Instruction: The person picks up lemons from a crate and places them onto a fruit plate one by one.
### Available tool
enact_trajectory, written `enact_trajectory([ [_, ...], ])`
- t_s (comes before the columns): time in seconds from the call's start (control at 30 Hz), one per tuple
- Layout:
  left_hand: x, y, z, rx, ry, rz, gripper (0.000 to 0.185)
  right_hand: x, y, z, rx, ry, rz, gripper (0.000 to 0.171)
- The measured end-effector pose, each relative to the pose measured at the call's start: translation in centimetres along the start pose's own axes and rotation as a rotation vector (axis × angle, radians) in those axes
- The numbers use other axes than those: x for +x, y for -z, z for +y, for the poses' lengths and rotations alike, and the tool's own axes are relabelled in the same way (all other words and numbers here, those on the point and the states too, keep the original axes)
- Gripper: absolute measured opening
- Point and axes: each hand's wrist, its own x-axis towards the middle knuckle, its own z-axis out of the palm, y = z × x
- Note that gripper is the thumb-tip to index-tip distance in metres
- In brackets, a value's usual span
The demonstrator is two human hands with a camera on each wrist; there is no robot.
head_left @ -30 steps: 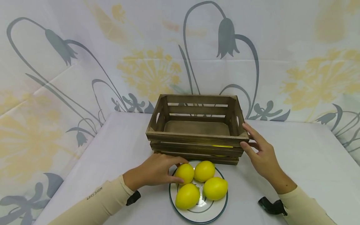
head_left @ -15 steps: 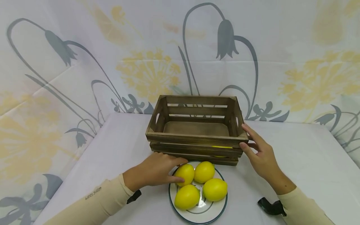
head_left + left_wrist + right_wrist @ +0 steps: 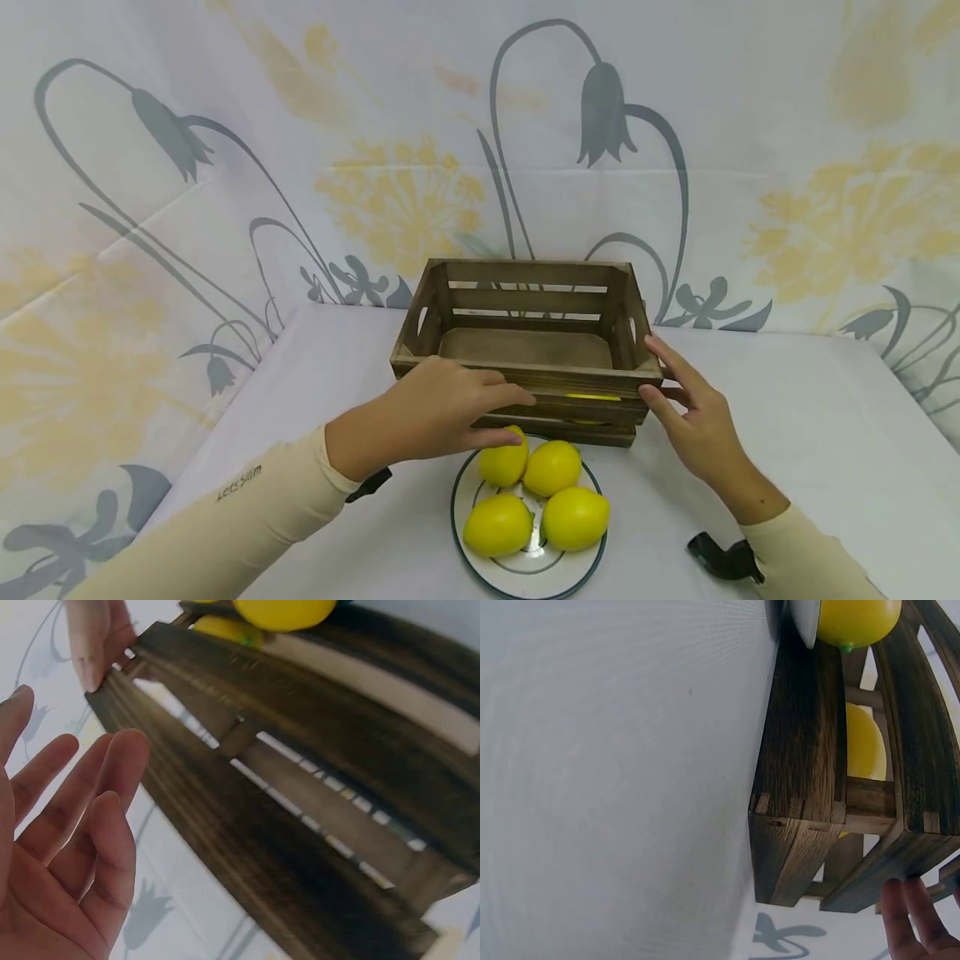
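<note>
At the lower left of the head view a cream sleeve [image 3: 247, 521] printed with small lettering is seen, ending in the left hand [image 3: 438, 408]. That hand is held with its fingers straight and relaxed, grasping nothing, above the near left part of one wooden crate [image 3: 525, 329]; whether the front rail is touched cannot be told. In the left wrist view the same fingers [image 3: 97, 802] are spread loosely just beside the dark slats of the crate [image 3: 300, 772].

The crate is placed at the middle of the frame on a white table [image 3: 810, 417], open side up, with its long side toward the camera. A patch of yellow is shown through the gap between its front slats, and in the right wrist view a rounded yellow shape is made out behind the slats, so one lemon [image 3: 864, 746] appears to be lying inside.

Just below the crate, at the lower middle, one white plate [image 3: 468, 554] with a dark green rim is set, and four lemons [image 3: 551, 468] are counted on it, touching one another. The rear left one is partly covered by the left hand.

To the right, the right hand [image 3: 693, 408] is laid with straight fingers against the right end of the crate, nothing being gripped. A black strap [image 3: 720, 557] is seen at that wrist.

A curtain [image 3: 225, 167] printed with grey bellflowers and pale yellow blooms is hung behind.
</note>
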Motion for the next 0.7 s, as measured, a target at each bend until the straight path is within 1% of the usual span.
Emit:
enact_trajectory([
  [0.13,1.6,0.8,-0.1,0.014,-0.033,0.026,0.036,-0.1,0.0,0.0,-0.011,-0.009,-0.003,0.067],
  [0.3,4.1,1.7,-0.4,0.038,-0.065,0.048,0.035,0.1,0.1,0.1,-0.013,0.008,0.007,0.067],
  [0.37,5.0,2.0,-0.5,0.035,-0.071,0.045,0.034,0.2,0.2,0.1,-0.012,0.015,0.008,0.068],
  [0.53,7.3,2.3,-0.8,0.021,-0.110,0.033,0.032,0.1,0.2,0.1,-0.004,0.005,-0.001,0.068],
  [0.6,8.1,2.4,-1.0,0.031,-0.122,0.030,0.031,0.1,0.1,0.2,0.002,0.002,-0.001,0.068],
  [0.7,9.1,2.5,-1.3,0.022,-0.108,0.020,0.031,0.0,0.0,0.2,0.012,0.007,-0.002,0.068],
])
